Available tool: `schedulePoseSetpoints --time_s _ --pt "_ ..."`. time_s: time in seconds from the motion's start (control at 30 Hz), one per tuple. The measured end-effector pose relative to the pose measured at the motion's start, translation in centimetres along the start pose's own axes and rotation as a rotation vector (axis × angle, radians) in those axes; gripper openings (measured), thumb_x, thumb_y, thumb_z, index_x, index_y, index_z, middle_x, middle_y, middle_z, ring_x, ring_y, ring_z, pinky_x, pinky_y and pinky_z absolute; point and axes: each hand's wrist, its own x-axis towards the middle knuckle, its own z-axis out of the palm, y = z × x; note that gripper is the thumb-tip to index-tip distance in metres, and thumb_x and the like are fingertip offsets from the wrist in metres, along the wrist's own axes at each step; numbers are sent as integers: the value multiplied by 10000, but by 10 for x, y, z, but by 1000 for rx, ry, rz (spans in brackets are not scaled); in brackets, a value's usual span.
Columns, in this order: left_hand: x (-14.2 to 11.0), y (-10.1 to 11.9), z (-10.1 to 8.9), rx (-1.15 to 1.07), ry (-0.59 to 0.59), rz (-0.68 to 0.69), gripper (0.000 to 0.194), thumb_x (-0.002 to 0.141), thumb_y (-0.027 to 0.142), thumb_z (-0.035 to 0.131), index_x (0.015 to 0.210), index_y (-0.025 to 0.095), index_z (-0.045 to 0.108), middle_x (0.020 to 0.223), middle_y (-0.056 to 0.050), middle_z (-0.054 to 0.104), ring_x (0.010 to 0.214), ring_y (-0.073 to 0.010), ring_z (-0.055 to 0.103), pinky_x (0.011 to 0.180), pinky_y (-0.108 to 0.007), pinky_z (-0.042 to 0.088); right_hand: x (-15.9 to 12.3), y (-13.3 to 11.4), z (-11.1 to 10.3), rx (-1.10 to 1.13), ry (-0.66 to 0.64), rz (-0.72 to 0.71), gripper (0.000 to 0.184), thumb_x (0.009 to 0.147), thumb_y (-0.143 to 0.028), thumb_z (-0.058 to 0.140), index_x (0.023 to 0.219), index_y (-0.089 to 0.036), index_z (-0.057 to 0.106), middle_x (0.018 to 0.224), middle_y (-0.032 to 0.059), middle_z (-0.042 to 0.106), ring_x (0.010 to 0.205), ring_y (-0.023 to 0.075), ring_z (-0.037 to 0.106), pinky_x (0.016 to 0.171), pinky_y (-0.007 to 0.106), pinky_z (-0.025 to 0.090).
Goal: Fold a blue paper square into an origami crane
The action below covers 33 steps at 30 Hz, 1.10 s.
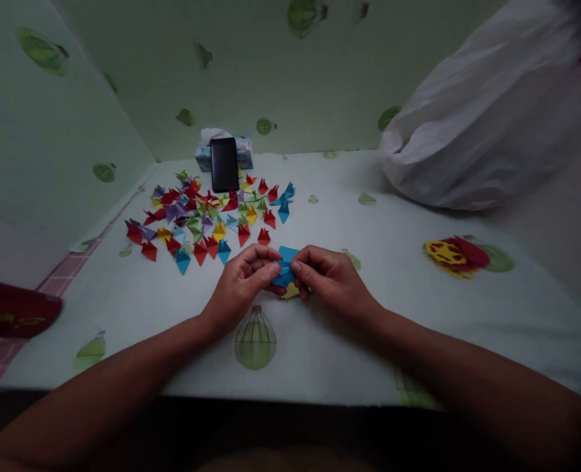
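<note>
Tabletop (pixel 320 367), white, printed with green balloons; near edge crossed by two bare forearms (pixel 123 370), one from each lower corner. Balloon print (pixel 255 344), green, large, just on the near side of the hands. Left hand (pixel 244 278): fingers curled, thumb and forefinger pinching the left side of a blue paper (pixel 287 254). Right hand (pixel 337 278): thumb pressed to the bent forefinger, pinching the same paper at its right side; remaining fingers tucked under, partly hidden. Blue paper: one, small, folded, held between the two hands near the middle of the table. Yellow piece (pixel 290 290): one, showing just below the blue paper; whether held or lying on the table cannot be told. Red item (pixel 15 309) with yellow markings, at the far left, partly out of view. Flat red and yellow pieces (pixel 455 254), overlapping, on the table well to the right of the right hand. Folded paper pieces (pixel 206 223), many, pointed, in red, blue, yellow, green, purple and orange, scattered beyond the left hand. Phone (pixel 224 165), black, dark-screened, leaning upright against a tissue box (pixel 244 154), blue-patterned. White bag (pixel 448 144), bulky, at the far right. Wall (pixel 290 78), pale green, balloon-printed, behind all.
</note>
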Motion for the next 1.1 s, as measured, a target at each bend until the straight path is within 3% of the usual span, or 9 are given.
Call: schedulePoseSetpoints --time_s 0.17,0.4,0.63,1.1 --pt "1 5 0 153 9 -80 242 806 360 770 800 144 663 712 4 675 579 -109 669 579 -217 560 1 0 -1 -73 8 -15 213 914 -298 589 742 -174 609 541 -30 587 487 101 525 519 247 401" --pt "0 6 1 271 32 0 190 839 311 714 754 150 659 639 4 660 545 -102 639 554 -210 514 0 -3 -2 -35 -18 29 241 918 -316 591 714 -187 581 551 -31 580 491 102 531 518 248 411" --pt "0 8 3 237 94 0 232 822 338 733 724 154 630 605 17 643 511 -97 624 535 -205 510 1 2 -2 199 -19 118 382 957 -482 544 721 -182 566 632 -13 599 500 96 564 527 251 449" --pt "1 1 0 156 108 -13 268 809 366 755 723 160 606 652 14 646 541 -102 641 545 -209 533 2 4 -1 334 -61 153 196 846 -346 678 800 -176 593 653 -34 622 505 86 580 538 245 472"
